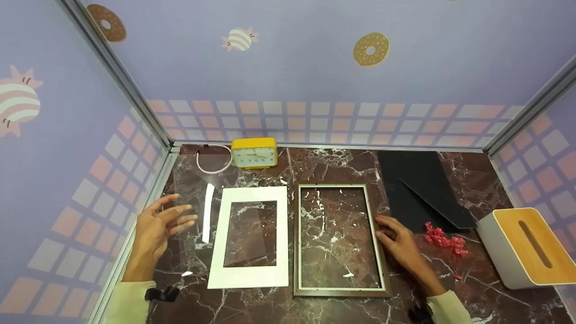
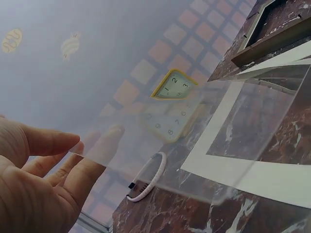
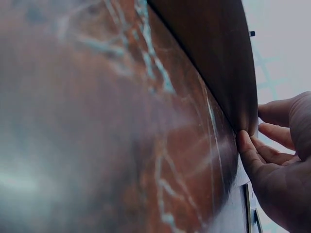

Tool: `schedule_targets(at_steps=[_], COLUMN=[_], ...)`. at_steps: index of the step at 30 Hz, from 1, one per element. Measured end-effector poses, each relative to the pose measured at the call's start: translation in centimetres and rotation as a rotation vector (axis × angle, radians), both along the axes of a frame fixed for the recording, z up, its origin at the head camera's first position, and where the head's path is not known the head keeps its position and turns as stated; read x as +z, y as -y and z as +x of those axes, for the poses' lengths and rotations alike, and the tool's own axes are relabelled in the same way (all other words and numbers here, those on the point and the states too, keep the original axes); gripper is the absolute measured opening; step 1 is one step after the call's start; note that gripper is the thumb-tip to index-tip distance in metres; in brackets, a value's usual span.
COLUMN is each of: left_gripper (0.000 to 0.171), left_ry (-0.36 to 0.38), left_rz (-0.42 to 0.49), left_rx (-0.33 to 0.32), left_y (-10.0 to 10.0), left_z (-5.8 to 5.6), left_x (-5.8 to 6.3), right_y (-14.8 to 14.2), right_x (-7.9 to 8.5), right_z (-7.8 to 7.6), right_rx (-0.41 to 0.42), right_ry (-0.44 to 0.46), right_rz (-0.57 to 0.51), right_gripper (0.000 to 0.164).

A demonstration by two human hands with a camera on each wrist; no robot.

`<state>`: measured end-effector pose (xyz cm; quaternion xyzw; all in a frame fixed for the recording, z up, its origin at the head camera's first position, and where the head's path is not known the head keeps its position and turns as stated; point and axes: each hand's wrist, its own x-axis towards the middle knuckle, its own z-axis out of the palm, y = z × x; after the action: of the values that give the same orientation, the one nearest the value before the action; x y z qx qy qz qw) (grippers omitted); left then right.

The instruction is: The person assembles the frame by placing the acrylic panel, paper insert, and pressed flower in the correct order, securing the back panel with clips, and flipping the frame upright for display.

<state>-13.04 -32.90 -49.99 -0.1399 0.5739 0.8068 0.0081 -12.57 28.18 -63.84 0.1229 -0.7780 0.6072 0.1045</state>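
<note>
My left hand (image 1: 155, 227) pinches a clear sheet (image 1: 208, 212) by its edge, thumb on one side and fingers on the other in the left wrist view. Glare streaks the tilted sheet, which overlaps a white picture mat (image 1: 219, 243) with a rectangular opening. To the right of the mat lies a brown picture frame (image 1: 386, 265), the marble-patterned table showing through it. My right hand (image 1: 398, 238) grips the frame's right side; in the right wrist view, thumb and fingertips close on its edge.
At the back left stand a yellow alarm clock (image 1: 254, 154) and a pale ring-shaped band (image 1: 214, 172). On the right lie a black backing board with a raised flap (image 1: 432, 204) and pink flowers (image 1: 445, 240). A tissue box (image 1: 506, 252) with a wooden lid stands farther right.
</note>
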Motion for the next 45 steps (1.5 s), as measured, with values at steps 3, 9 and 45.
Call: schedule_targets(at_steps=[3, 9, 45], left_gripper=[0.032, 0.036, 0.035], left_ry=[0.0, -0.001, 0.05], left_rz=[-0.005, 0.014, 0.177], left_rx=[-0.015, -0.037, -0.104], left_y=[-1.2, -3.6, -14.4], left_z=[-0.1, -0.4, -2.2], left_x=[-0.4, -0.8, -6.3], right_y=[0.0, -0.1, 0.0], right_x=[0.1, 0.2, 0.2], right_z=[0.1, 0.2, 0.3], right_rx=[-0.003, -0.006, -0.007], right_ry=[0.02, 0.044, -0.001], right_rz=[0.002, 0.015, 0.014], right_gripper=[0.039, 0.04, 0.039])
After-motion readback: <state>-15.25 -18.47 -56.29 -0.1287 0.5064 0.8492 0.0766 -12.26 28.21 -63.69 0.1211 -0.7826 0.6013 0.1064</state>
